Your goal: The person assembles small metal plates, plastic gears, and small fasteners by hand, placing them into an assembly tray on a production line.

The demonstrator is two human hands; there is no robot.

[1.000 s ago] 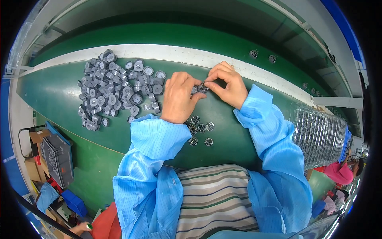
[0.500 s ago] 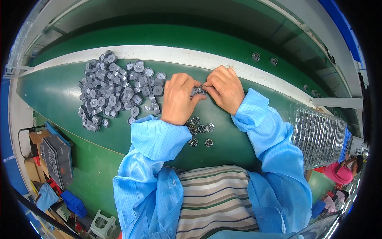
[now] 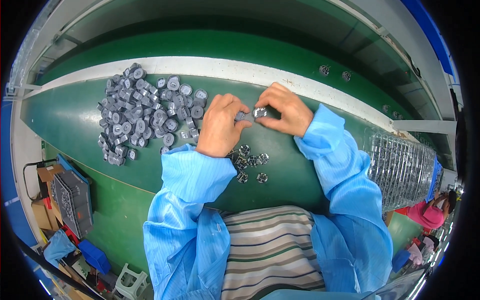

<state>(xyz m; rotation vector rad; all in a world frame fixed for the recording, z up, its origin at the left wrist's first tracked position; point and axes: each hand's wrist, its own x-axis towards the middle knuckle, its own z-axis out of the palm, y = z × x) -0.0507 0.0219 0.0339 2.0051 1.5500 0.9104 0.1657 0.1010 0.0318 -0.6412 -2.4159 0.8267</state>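
Note:
My left hand [image 3: 218,127] pinches a small grey plastic housing [image 3: 240,116] between thumb and fingers above the green bench. Facing it across a narrow gap, my right hand [image 3: 289,114] grips a small round circuit board [image 3: 259,112] with bright components on it. Just below the hands, several more round circuit boards [image 3: 252,160] lie loosely together on the bench. To the left of my left hand spreads a large heap of grey plastic housings [image 3: 137,107], some showing their round faces. Fingers partly cover both held parts.
Beyond the bench's white rail [image 3: 210,66] runs a green belt [image 3: 260,45] carrying a few small assemblies [image 3: 324,70]. A stack of clear plastic trays [image 3: 402,172] stands at the right. Off the bench are a grey crate [image 3: 72,200], a stool [image 3: 131,281] and a person in pink [image 3: 429,216].
My hands have drawn apart, the right one shifting slightly right. The circuit board and the grey housing, close together between my fingers before, now show separately, one in each hand.

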